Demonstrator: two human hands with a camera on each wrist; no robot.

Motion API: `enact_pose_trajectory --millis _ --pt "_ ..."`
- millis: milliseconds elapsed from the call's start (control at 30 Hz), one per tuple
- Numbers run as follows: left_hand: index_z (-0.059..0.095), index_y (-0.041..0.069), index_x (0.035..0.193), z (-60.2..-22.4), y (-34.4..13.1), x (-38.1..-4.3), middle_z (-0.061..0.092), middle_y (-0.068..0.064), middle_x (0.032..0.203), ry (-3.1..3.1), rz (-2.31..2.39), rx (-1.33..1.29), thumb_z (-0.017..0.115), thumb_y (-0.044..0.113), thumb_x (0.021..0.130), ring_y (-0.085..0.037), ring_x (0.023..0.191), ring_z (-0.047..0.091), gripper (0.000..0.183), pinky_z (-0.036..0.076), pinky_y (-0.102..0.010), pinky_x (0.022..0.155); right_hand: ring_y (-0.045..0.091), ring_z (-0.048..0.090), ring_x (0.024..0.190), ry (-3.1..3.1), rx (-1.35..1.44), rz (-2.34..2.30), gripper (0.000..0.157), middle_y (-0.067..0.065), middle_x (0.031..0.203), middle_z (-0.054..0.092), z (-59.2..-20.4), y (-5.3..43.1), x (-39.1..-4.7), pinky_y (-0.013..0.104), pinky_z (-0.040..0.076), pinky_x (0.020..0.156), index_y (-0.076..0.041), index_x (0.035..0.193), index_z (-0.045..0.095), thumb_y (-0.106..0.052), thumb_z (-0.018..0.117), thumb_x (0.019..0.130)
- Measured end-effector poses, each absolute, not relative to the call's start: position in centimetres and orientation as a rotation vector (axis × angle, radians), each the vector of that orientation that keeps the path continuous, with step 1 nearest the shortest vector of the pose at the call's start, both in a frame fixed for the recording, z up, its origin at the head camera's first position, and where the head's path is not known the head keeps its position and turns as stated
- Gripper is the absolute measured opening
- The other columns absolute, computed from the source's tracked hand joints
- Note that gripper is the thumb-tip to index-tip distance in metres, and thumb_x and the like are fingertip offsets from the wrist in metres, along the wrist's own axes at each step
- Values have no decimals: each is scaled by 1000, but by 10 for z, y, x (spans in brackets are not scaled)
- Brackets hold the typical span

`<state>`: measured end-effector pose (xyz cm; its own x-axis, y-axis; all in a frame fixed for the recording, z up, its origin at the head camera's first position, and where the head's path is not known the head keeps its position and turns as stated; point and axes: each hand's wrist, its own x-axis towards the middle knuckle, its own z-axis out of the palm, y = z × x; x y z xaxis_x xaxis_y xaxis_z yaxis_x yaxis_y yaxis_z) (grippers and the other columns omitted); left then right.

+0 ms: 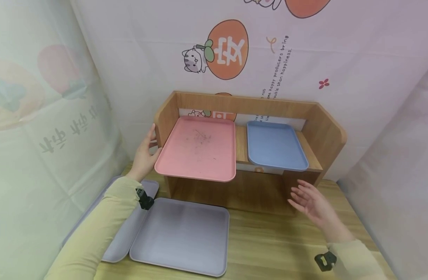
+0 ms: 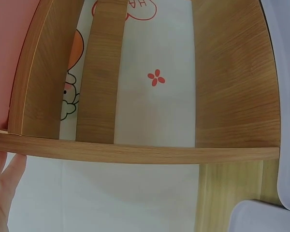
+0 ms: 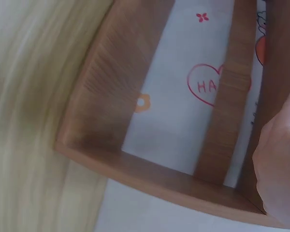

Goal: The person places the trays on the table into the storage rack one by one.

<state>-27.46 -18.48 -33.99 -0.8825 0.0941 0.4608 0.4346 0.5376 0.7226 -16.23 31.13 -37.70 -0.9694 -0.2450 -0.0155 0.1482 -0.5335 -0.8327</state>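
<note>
A wooden two-tier shelf [image 1: 259, 194] stands against the printed cloth. On its upper board lie a pink tray [image 1: 203, 151] at the left and a smaller blue tray [image 1: 276, 146] at the right, both jutting past the front edge. My left hand [image 1: 144, 157] is at the shelf's left side panel [image 2: 135, 153], fingertips touching its outer face and thumb near the pink tray's edge. My right hand [image 1: 313, 204] is held before the shelf's lower right part, fingers loosely extended with nothing in them. Part of it shows in the right wrist view.
Two grey-lilac trays lie on the wood-grain table [image 1: 262, 241]: one tray [image 1: 182, 237] in front of the shelf, another tray [image 1: 121, 235] to its left, partly under my left forearm. Cloth walls [image 1: 42, 175] close in the left, back and right sides.
</note>
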Motion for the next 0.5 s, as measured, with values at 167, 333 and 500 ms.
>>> enact_pose_trajectory --millis 167,333,500 --pt "9 30 153 -339 -184 -274 39 -24 141 -2407 -1277 -440 55 6 93 -43 121 48 79 50 -55 89 9 61 90 1484 -142 -2465 27 -4 98 63 -402 299 -160 28 55 85 -24 108 59 -10 37 101" --pt "10 30 153 -339 -184 -274 40 -23 141 -2405 -1291 -443 55 6 93 -43 121 48 79 50 -55 90 6 60 92 1526 -106 -2318 28 -8 99 64 -431 282 -155 28 54 88 -30 107 57 -11 37 101" --pt "9 31 153 -340 -185 -274 39 -23 141 -2412 -1295 -434 55 7 93 -42 122 47 79 50 -55 90 5 58 92 1539 -67 -2195 27 -11 98 62 -458 262 -152 30 52 91 -33 108 53 -13 37 101"
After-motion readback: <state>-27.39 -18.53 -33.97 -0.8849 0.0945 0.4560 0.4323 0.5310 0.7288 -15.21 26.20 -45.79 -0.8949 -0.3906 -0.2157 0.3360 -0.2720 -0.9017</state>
